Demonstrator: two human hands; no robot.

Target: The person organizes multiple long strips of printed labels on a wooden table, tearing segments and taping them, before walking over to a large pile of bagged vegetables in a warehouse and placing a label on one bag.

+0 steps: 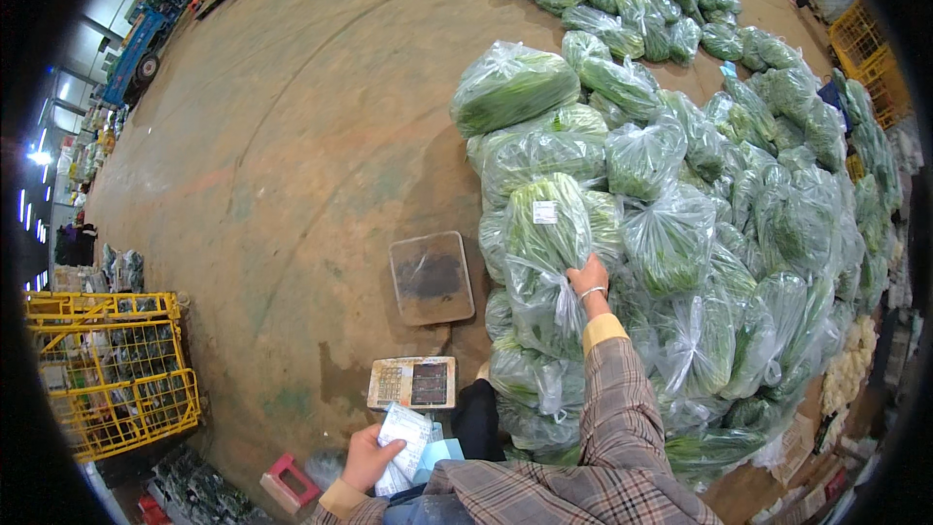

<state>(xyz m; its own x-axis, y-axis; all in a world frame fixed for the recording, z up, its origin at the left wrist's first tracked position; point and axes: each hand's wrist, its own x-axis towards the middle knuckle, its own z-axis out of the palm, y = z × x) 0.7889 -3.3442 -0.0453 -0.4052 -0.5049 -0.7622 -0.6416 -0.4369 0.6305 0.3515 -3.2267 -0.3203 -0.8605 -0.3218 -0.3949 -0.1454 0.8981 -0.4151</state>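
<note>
My right hand [589, 284] grips the gathered plastic of a clear bag of long green leafy vegetables [548, 233], which lies on a large heap of similar bags and bears a white printed label [544, 212]. Low in the view, my left hand [370, 458] holds white printed label sheets [404, 437], with light blue paper beside them. A platform scale stands left of the heap, its dusty square plate [432, 278] on the floor and its keypad and display unit [412, 383] just above my left hand.
A yellow wire cage cart [116, 372] holding bagged goods stands at left. Near the lower edge lies a pink-red box [290, 483]. More bagged vegetables [627, 0] lie on the floor at the top. A blue cart [131, 62] stands far left; yellow crates [860, 51] are at far right.
</note>
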